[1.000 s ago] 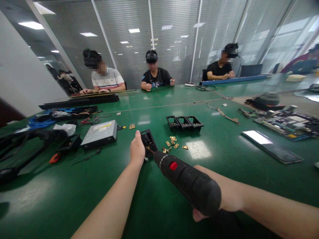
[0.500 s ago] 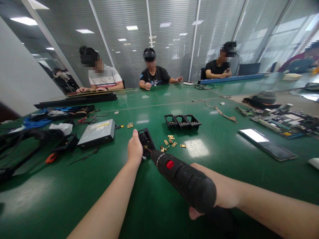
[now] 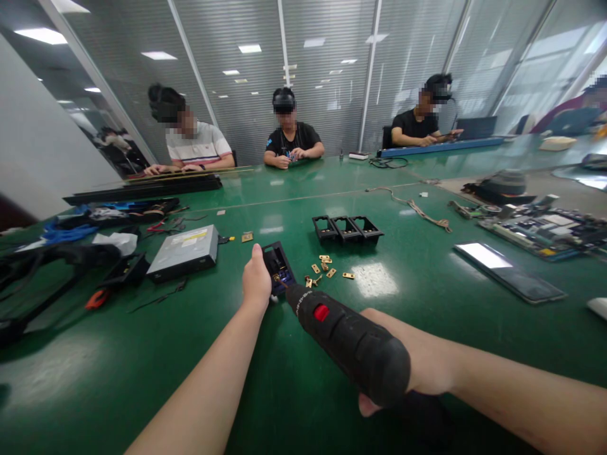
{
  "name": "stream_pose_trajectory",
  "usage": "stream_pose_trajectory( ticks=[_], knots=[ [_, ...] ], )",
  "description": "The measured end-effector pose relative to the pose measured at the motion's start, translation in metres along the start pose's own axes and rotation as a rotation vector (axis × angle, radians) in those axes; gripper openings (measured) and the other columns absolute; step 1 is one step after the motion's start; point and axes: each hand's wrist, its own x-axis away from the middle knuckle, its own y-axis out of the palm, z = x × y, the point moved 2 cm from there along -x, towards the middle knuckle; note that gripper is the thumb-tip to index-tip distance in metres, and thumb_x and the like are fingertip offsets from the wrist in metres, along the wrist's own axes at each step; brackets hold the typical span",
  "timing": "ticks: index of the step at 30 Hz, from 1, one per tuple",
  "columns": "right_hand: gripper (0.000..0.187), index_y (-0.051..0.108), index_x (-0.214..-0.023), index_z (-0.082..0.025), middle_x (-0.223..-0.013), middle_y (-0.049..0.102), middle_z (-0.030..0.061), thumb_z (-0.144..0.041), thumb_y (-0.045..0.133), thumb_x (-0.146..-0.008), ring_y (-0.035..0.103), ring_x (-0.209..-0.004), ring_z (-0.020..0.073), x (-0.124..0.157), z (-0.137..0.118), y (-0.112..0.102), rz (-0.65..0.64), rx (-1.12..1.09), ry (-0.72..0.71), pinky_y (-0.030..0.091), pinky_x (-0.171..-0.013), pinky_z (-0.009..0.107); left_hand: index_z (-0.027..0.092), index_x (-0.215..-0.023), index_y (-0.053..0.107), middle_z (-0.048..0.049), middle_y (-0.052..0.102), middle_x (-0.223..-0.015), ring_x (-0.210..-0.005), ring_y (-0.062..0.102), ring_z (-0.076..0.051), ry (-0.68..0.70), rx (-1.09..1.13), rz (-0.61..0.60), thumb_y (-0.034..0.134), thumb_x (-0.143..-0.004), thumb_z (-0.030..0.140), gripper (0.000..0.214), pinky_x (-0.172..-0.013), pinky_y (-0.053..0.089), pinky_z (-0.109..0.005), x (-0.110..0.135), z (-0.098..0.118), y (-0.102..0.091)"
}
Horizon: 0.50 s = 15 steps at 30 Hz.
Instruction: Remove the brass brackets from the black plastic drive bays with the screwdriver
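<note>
My left hand (image 3: 257,278) is closed round the left side of a black plastic housing (image 3: 276,258), thumb along its edge. Brass-coloured fittings show inside the housing, and a bluish light falls on them. In my right hand (image 3: 386,328) is a black cordless drill (image 3: 351,341) with a red switch on top. Its bit points into the lower part of the housing; whether the tip touches a screw I cannot make out. The drill body hides most of my right fingers. Several small brass plates (image 3: 325,268) lie just right of the housing.
Three joined black frames (image 3: 348,232) stand beyond the brass plates. A silver disc drive (image 3: 184,253) and tangled cables (image 3: 71,232) are on the left of the green table (image 3: 265,392). To the right lie a phone-like slab (image 3: 509,272) and circuit boards (image 3: 540,224). Several people sit opposite.
A bluish light now shines inside the housing. Both my hands and the drill stay almost in place. Across the table, the middle person has brought both hands together.
</note>
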Motion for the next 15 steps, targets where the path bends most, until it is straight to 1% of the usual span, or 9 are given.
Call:
stream_pose_trajectory(
  ticks=[3, 5, 10, 13, 15],
  knots=[
    [0.045, 0.068, -0.072, -0.016, -0.064, 0.063, -0.0063, -0.031, 0.107, -0.054, 0.057, -0.059, 0.0113, 0.0004, -0.0007, -0.0005, 0.014, -0.015, 0.016, 0.048, -0.056, 0.022, 0.022, -0.075, 0.068, -0.0137, 0.074, -0.080, -0.081, 0.070, -0.031, -0.047, 0.032, -0.008, 0.025, -0.090, 0.093, 0.085, -0.076, 0.052, -0.039, 0.0001, -0.0002, 0.0003],
    [0.045, 0.069, -0.075, -0.015, -0.067, 0.065, -0.0052, -0.028, 0.107, -0.054, 0.059, -0.061, 0.0120, 0.0007, -0.0015, -0.0003, 0.023, -0.026, 0.032, 0.048, -0.057, 0.022, 0.022, -0.073, 0.065, -0.0134, 0.073, -0.079, -0.080, 0.069, -0.030, -0.043, 0.025, -0.007, 0.025, -0.090, 0.094, 0.084, -0.074, 0.050, -0.039, 0.0008, 0.0010, -0.0002],
    [0.041, 0.067, -0.067, -0.016, -0.060, 0.060, -0.0075, -0.023, 0.105, -0.056, 0.054, -0.057, 0.0102, 0.0018, -0.0024, 0.0012, 0.017, -0.039, 0.032, 0.047, -0.057, 0.022, 0.023, -0.068, 0.058, -0.0133, 0.071, -0.078, -0.076, 0.065, -0.029, -0.006, -0.035, 0.015, 0.023, -0.090, 0.095, 0.083, -0.072, 0.047, -0.039, 0.0047, 0.0057, -0.0025],
    [0.041, 0.067, -0.068, -0.015, -0.064, 0.063, -0.0067, -0.018, 0.105, -0.053, 0.056, -0.060, 0.0107, 0.0030, -0.0020, 0.0012, 0.033, -0.066, 0.050, 0.047, -0.058, 0.022, 0.023, -0.068, 0.057, -0.0133, 0.071, -0.079, -0.077, 0.065, -0.029, 0.009, -0.047, 0.017, 0.022, -0.091, 0.094, 0.082, -0.073, 0.046, -0.039, 0.0066, 0.0080, -0.0035],
    [0.040, 0.067, -0.067, -0.016, -0.063, 0.063, -0.0070, -0.016, 0.105, -0.054, 0.055, -0.059, 0.0104, 0.0034, -0.0028, 0.0014, 0.032, -0.072, 0.052, 0.046, -0.058, 0.022, 0.024, -0.067, 0.057, -0.0135, 0.072, -0.079, -0.078, 0.065, -0.029, 0.012, -0.058, 0.018, 0.022, -0.092, 0.093, 0.081, -0.074, 0.045, -0.039, 0.0071, 0.0088, -0.0038]
  ],
)
